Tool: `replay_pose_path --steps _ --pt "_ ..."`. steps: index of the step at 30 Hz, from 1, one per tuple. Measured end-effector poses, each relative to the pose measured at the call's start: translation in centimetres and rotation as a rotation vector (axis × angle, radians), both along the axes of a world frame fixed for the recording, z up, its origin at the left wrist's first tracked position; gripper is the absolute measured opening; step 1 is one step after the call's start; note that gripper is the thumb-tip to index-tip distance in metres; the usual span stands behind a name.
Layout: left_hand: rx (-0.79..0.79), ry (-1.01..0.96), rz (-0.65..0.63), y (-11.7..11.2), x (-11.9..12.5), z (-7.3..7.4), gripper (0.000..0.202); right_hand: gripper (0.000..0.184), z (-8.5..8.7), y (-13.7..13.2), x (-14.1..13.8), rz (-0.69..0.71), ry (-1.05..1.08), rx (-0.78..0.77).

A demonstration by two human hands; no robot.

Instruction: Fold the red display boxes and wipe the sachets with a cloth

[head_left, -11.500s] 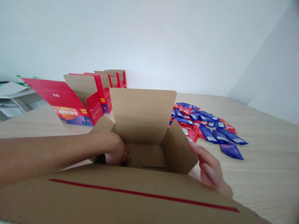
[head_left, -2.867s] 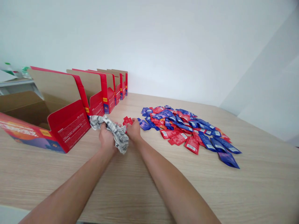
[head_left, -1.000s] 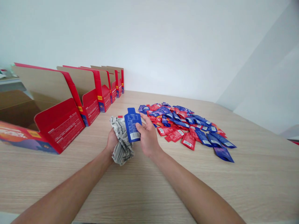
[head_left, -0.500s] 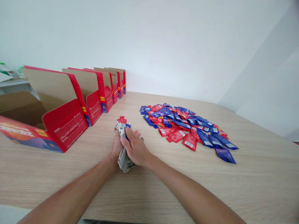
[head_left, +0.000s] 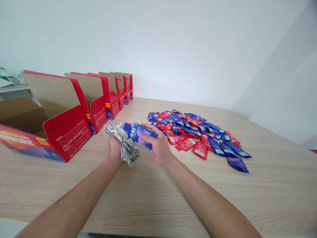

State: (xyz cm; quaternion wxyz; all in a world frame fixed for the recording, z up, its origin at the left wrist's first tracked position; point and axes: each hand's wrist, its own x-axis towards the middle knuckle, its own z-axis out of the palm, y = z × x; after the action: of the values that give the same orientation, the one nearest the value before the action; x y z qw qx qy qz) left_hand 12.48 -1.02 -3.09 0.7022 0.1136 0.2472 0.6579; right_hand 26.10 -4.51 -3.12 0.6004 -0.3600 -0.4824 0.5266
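A crumpled grey-and-white striped cloth (head_left: 127, 145) lies bunched in my left hand (head_left: 114, 147), whose fingers are mostly hidden beneath it. My right hand (head_left: 159, 147) grips a blue and purple sachet (head_left: 141, 133) between thumb and fingers, its printed face up and its left end by the cloth. A bit of red shows behind the sachet; I cannot make out what it is. To the right of my right hand spreads a pile of red and blue sachets (head_left: 187, 127) on the wooden table (head_left: 138, 198).
A row of open red boxes runs along the left, from the nearest box (head_left: 70, 135) back toward the white wall (head_left: 173, 53). Their tan inner flaps stand up. Behind them at far left is another surface (head_left: 13, 88) with green-and-white items.
My hands have moved apart from being pressed together around the cloth. The right one has drawn the blue sachet away rightward, while the left has shifted slightly left with the cloth.
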Motion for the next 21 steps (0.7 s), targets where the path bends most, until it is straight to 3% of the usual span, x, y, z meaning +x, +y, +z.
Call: replay_pose_path --steps 2,4,6,10,16,21 --pt "-0.022 0.007 0.055 0.2 0.1 0.1 0.043 0.047 -0.7 2.4 0.2 -0.272 -0.053 -0.056" --pt "-0.046 0.015 0.089 0.2 0.3 -0.2 0.040 0.040 -1.8 4.6 0.2 -0.512 -0.294 -0.115" --pt "-0.061 0.024 0.101 0.2 0.4 -0.5 0.037 0.040 -2.9 6.1 0.0 -0.621 -0.513 -0.158" --pt "-0.083 0.036 0.080 0.1 0.6 -0.9 0.034 0.047 -4.1 7.6 -0.8 -0.590 -0.770 -0.167" --pt "-0.093 0.043 0.057 -0.2 0.9 -0.9 0.041 0.027 -4.0 8.3 -2.3 -0.495 -1.126 -0.134" --pt "-0.107 0.059 0.011 -0.8 0.8 -0.2 0.044 0.051 -3.5 6.8 -1.0 -0.526 -1.304 -0.035"
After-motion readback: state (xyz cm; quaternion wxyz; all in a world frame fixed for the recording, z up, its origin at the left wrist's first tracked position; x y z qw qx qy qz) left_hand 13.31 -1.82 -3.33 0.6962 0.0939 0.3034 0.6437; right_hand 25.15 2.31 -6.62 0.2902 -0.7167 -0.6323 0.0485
